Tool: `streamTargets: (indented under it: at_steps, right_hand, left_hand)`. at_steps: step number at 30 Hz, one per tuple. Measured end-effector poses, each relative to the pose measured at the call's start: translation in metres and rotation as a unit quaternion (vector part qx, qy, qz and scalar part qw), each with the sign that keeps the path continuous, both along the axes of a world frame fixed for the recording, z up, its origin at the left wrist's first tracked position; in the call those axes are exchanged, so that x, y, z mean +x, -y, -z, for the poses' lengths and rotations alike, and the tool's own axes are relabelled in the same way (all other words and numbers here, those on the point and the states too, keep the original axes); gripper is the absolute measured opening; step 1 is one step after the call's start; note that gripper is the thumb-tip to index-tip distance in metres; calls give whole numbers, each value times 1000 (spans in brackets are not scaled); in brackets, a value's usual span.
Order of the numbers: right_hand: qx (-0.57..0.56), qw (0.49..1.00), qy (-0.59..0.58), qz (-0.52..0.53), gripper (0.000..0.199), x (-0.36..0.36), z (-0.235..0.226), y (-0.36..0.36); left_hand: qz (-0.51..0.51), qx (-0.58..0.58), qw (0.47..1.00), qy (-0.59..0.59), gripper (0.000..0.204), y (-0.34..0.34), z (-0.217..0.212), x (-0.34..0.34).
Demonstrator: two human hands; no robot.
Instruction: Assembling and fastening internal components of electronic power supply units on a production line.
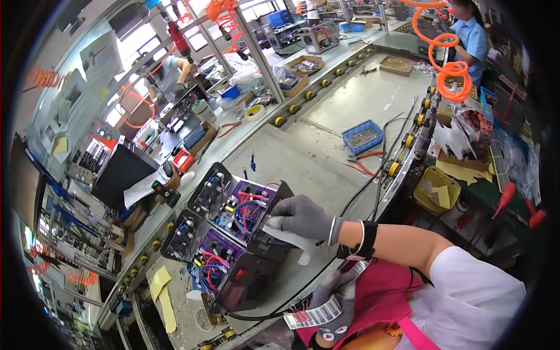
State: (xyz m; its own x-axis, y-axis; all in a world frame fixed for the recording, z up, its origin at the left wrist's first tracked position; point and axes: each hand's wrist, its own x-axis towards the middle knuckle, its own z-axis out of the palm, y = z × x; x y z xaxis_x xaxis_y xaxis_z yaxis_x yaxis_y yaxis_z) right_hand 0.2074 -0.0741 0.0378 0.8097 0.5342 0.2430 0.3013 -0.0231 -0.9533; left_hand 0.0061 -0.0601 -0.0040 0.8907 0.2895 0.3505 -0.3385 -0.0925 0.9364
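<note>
On the long work table (326, 157), right hand (303, 219) in a grey glove pinching a white strip (289, 236) over the open black box (242, 204), left hand (335, 297) closed around a roll of striped labels (312, 317) near the lap.

The grey-gloved right hand (303, 219) covers part of the open black metal power-supply case (242, 204) (its near corner); beyond the hand, contents of the small blue plastic bin (363, 136) are too small to tell.
</note>
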Motion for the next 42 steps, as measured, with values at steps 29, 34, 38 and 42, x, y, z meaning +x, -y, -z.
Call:
streamTargets:
  at_steps: [29, 34, 38, 42]
  right_hand:
    - [164, 985, 37, -47, 27, -41, -14, 84]
    - [222, 965, 63, -121, 50, -70, -16, 119]
    - [210, 970, 60, -109, 50, -81, -23, 134]
    - [189, 971, 127, -77, 54, -80, -15, 148]
  left_hand:
    - [-63, -6, 996, 65, 56, -22, -12, -13]
    - [-56, 40, 997, 34, 72, -13, -40, 13]
    - [7, 47, 999, 4, 73, 0, -52, 25]
    - [53, -54, 996, -57, 80, 15, -61, 23]
